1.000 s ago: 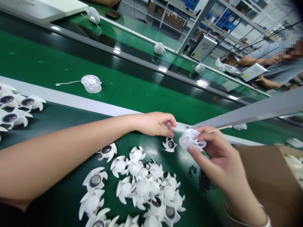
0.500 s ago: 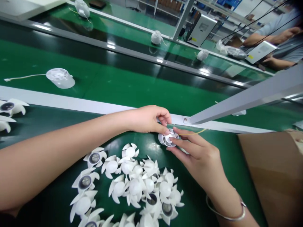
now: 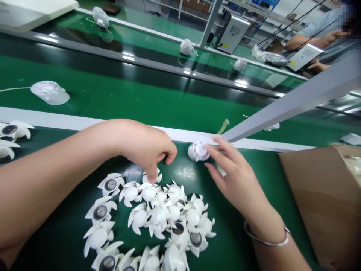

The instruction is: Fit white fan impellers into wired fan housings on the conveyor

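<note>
A small white round fan housing (image 3: 197,151) rests on the green surface close to the white rail. At its right side is my right hand (image 3: 237,177), fingers spread, with a fingertip over the housing's edge and the thumb apart from it. The housing's lead (image 3: 224,127) rises past the rail, blurred. My left hand (image 3: 153,150) hangs over the back of a pile of white fan blades (image 3: 159,216), fingers bent, thumb pointing down. The thumb overlaps one fan blade (image 3: 158,175); whether it touches is unclear. Nothing shows gripped in the left hand.
Beyond the rail (image 3: 186,135) runs a green belt (image 3: 118,98) carrying a white housing with its wire (image 3: 50,93). A grey post (image 3: 282,101) slants across the right. A cardboard box (image 3: 313,188) stands at the right. Across the belts, a person's arm (image 3: 304,42) is visible.
My left hand has left the housing and moved left and down to the fan blades. My right hand's fingers have loosened and spread, and the lead has swung up towards the belt.
</note>
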`<state>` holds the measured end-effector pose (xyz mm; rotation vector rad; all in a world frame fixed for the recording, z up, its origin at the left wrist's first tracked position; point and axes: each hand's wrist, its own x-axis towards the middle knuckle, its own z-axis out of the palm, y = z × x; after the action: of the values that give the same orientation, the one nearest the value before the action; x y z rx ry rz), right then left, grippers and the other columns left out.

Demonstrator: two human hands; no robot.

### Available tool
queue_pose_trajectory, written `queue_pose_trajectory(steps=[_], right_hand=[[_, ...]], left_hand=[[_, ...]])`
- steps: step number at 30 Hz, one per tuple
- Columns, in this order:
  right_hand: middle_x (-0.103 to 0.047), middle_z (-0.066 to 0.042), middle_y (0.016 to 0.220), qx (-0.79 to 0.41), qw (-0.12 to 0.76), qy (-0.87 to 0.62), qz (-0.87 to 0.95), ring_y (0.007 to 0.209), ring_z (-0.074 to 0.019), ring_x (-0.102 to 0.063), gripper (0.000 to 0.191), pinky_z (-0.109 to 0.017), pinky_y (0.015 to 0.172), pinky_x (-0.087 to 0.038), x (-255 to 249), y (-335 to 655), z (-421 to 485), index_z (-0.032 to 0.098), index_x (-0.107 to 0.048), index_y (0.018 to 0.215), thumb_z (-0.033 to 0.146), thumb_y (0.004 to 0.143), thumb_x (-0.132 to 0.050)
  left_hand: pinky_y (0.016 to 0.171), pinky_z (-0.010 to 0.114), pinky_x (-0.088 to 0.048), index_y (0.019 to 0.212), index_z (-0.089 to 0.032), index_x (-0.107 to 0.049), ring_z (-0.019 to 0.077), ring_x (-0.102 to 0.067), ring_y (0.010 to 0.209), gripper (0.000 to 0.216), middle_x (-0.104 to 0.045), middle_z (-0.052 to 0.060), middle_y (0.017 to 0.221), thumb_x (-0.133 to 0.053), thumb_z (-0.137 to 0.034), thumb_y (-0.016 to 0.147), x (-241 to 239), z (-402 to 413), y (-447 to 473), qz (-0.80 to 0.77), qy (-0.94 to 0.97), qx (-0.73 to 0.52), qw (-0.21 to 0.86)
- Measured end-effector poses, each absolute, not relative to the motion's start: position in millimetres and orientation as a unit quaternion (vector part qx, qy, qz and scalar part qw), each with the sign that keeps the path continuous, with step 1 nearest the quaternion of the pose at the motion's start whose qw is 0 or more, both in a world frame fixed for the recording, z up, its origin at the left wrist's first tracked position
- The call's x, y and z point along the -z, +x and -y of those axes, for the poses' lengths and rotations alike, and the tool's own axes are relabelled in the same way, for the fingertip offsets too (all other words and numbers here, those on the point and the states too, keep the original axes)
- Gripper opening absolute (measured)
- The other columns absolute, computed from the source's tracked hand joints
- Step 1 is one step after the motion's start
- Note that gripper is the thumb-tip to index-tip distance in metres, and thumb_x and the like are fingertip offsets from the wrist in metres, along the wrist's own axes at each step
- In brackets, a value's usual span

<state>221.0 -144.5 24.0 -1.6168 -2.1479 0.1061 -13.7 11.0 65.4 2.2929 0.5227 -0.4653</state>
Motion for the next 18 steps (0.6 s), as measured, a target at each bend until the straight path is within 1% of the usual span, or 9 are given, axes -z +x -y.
queue_pose_trajectory(steps=[1, 2, 4, 5, 6, 8, 11, 14, 18], right_hand=[[-0.055, -0.017, 0.139, -0.007, 0.23, -0.613, 0.756, 0.125, -0.0285, -0.056, 0.042, -0.047, 0.101, -0.051, -26, 225, 145, 0.017, -0.059, 0.133, 0.018, 0.091, -0.06], [-0.059, -0.016, 0.134, 0.004, 0.236, -0.635, 0.736, 0.118, -0.0276, -0.06, 0.042, -0.044, 0.095, -0.054, -28, 231, 146, 0.016, -0.059, 0.132, 0.02, 0.091, -0.06], [-0.068, -0.01, 0.113, -0.04, 0.227, -0.658, 0.717, 0.096, -0.0217, -0.066, 0.028, -0.034, 0.075, -0.058, -35, 243, 150, 0.019, -0.067, 0.118, 0.024, 0.09, -0.062], [-0.069, -0.007, 0.103, -0.08, 0.208, -0.664, 0.713, 0.084, -0.0181, -0.066, 0.02, -0.03, 0.066, -0.056, -38, 250, 153, 0.021, -0.07, 0.108, 0.025, 0.09, -0.062], [-0.069, -0.004, 0.096, -0.123, 0.181, -0.667, 0.713, 0.077, -0.0155, -0.064, 0.013, -0.028, 0.061, -0.053, -42, 255, 157, 0.022, -0.071, 0.099, 0.025, 0.091, -0.061], [-0.068, -0.002, 0.089, -0.195, 0.122, -0.662, 0.714, 0.07, -0.0131, -0.062, 0.013, -0.026, 0.058, -0.051, -47, 263, 162, 0.023, -0.071, 0.088, 0.022, 0.091, -0.059], [-0.067, -0.001, 0.082, -0.236, 0.08, -0.648, 0.719, 0.067, -0.0128, -0.06, 0.015, -0.027, 0.06, -0.049, -48, 264, 167, 0.023, -0.07, 0.08, 0.018, 0.088, -0.058], [-0.066, -0.001, 0.079, -0.237, 0.055, -0.639, 0.73, 0.065, -0.0132, -0.058, 0.017, -0.027, 0.06, -0.047, -46, 258, 168, 0.022, -0.07, 0.077, 0.016, 0.086, -0.057], [-0.065, -0.001, 0.077, -0.202, 0.02, -0.638, 0.743, 0.064, -0.0139, -0.058, 0.021, -0.028, 0.061, -0.045, -41, 254, 171, 0.023, -0.07, 0.077, 0.014, 0.087, -0.054]], left_hand=[[0.055, 0.027, -0.03, 0.081, -0.026, -0.068, 0.0114, -0.049, 0.053, 0.032, -0.061, -0.005, 0.068, -0.083, -0.026, 0.053, -66, -10, -15, -0.215, 0.893, 0.187, 0.349], [0.056, 0.027, -0.031, 0.082, -0.027, -0.069, 0.012, -0.049, 0.053, 0.033, -0.063, -0.004, 0.07, -0.083, -0.025, 0.052, -66, -9, -16, -0.224, 0.894, 0.187, 0.341], [0.059, 0.028, -0.033, 0.086, -0.028, -0.072, 0.0141, -0.054, 0.059, 0.032, -0.067, -0.002, 0.08, -0.082, -0.03, 0.056, -62, -8, -15, -0.226, 0.896, 0.177, 0.339], [0.061, 0.028, -0.034, 0.089, -0.029, -0.073, 0.0153, -0.056, 0.064, 0.03, -0.069, 0.0, 0.087, -0.08, -0.032, 0.061, -60, -8, -14, -0.218, 0.898, 0.171, 0.341], [0.062, 0.027, -0.036, 0.092, -0.03, -0.074, 0.0164, -0.059, 0.07, 0.027, -0.07, 0.001, 0.093, -0.078, -0.034, 0.065, -58, -9, -13, -0.208, 0.901, 0.165, 0.343], [0.065, 0.025, -0.038, 0.095, -0.03, -0.075, 0.0175, -0.061, 0.08, 0.023, -0.071, 0.001, 0.104, -0.073, -0.035, 0.072, -56, -10, -10, -0.182, 0.907, 0.154, 0.348], [0.068, 0.024, -0.04, 0.098, -0.03, -0.073, 0.0175, -0.062, 0.087, 0.023, -0.07, 0.0, 0.109, -0.069, -0.03, 0.075, -54, -10, -5, -0.145, 0.914, 0.138, 0.354], [0.067, 0.024, -0.04, 0.096, -0.027, -0.071, 0.0171, -0.061, 0.085, 0.023, -0.07, 0.0, 0.105, -0.068, -0.027, 0.073, -54, -7, -1, -0.125, 0.918, 0.131, 0.352], [0.064, 0.024, -0.039, 0.09, -0.026, -0.068, 0.0165, -0.059, 0.08, 0.017, -0.069, -0.001, 0.096, -0.067, -0.024, 0.073, -53, -5, 1, -0.13, 0.921, 0.126, 0.345]])
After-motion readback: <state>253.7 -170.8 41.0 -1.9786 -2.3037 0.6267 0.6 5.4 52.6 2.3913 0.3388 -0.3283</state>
